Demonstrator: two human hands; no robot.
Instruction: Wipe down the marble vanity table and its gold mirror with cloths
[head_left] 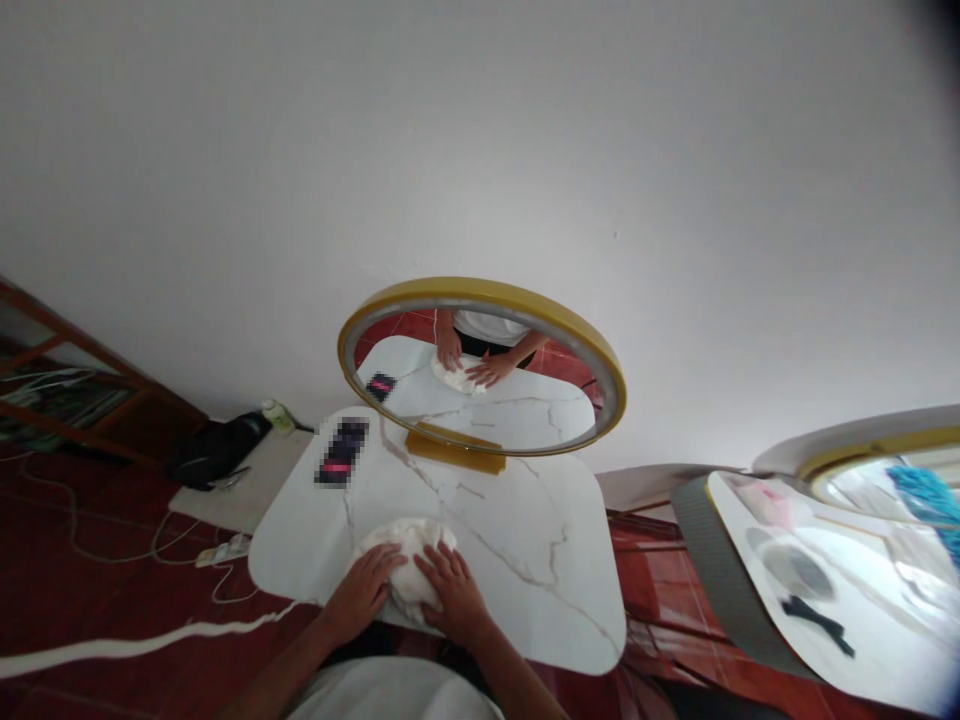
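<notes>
A bunched white cloth point(409, 570) lies near the front edge of a white marble-patterned table point(517, 560). On its left side rests my left hand point(367, 590), palm down with the fingers stretched over the fabric. My right hand point(454, 595) presses on the right side, its fingers spread. The tip of my right thumb is near the cloth's lower edge. Behind the cloth stands an oval mirror point(480, 370) with a gold frame, which reflects both hands and the bundle.
A blurred-out dark phone-like item point(343, 452) lies at the table's back left. Left on the floor are a black bag point(217, 450), a bottle point(277, 415), a power strip point(223, 550) and cables. At the right, a second table point(750, 540) holds a dark strap-like item point(817, 622).
</notes>
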